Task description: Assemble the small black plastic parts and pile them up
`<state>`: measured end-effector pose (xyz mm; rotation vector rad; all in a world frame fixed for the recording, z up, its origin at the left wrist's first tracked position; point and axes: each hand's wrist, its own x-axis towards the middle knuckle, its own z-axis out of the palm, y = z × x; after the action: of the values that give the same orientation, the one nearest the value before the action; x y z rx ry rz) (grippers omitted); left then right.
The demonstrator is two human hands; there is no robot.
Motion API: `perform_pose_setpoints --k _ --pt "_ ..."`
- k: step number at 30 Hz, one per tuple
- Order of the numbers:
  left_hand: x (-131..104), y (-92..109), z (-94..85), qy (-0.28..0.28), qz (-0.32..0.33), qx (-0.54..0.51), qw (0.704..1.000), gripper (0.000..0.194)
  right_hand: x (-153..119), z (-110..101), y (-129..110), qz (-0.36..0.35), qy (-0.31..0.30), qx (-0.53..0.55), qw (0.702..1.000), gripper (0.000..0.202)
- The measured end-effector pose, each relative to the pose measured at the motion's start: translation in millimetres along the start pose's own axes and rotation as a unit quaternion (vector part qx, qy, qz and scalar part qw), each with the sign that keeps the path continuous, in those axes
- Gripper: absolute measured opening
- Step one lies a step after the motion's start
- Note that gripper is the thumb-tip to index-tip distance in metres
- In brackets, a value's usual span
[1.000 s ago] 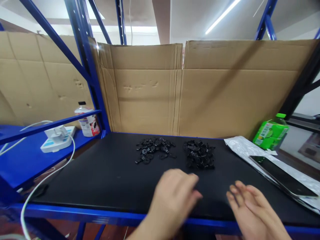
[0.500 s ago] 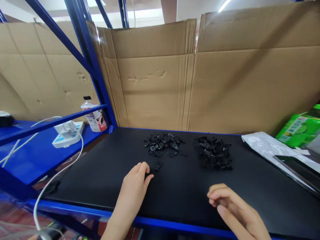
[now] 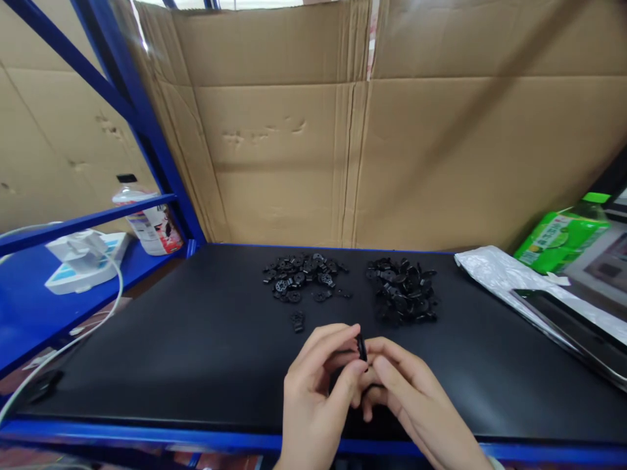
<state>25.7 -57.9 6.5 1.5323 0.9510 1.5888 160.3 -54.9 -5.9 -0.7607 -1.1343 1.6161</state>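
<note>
A small black plastic part (image 3: 361, 347), seen edge-on, stands between the fingertips of my two hands above the front of the black table mat. My left hand (image 3: 321, 385) pinches it with thumb and fingers. From the other side my right hand (image 3: 401, 385) closes on it, its thumb bent over; whether a second piece is inside those fingers is hidden. One loose black part with a round, holed end (image 3: 297, 320) lies just beyond my left hand. Farther back are a pile of similar holed black parts (image 3: 304, 277) and a pile of smooth, curved black parts (image 3: 404, 290).
Cardboard sheets (image 3: 274, 143) wall off the back. At right lie a silvery bag (image 3: 490, 267), a dark phone-like slab (image 3: 563, 326) and a green package (image 3: 561, 238). A blue frame (image 3: 142, 137), bottle (image 3: 154, 228) and power strip (image 3: 88, 267) with white cable are left.
My left hand has picked up a black part near the loose one and moved right. My right hand has moved left, and both now meet at the part. The view has tilted down.
</note>
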Motion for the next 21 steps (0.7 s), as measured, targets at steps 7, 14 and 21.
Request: perform_pose_setpoints --k 7,14,21 --pt "3.6 -5.5 3.3 -0.041 -0.010 -0.096 0.994 0.029 0.9 0.4 1.7 0.025 0.007 0.115 0.993 0.020" --pt "8.9 -4.6 3.5 -0.061 -0.035 -0.076 0.995 0.028 -2.5 -3.8 -10.9 0.037 -0.008 0.104 0.994 0.014" --pt "12.8 -0.5 0.5 -0.090 0.120 0.077 0.986 0.025 3.1 -13.9 -40.0 0.089 -0.098 0.025 0.991 0.039"
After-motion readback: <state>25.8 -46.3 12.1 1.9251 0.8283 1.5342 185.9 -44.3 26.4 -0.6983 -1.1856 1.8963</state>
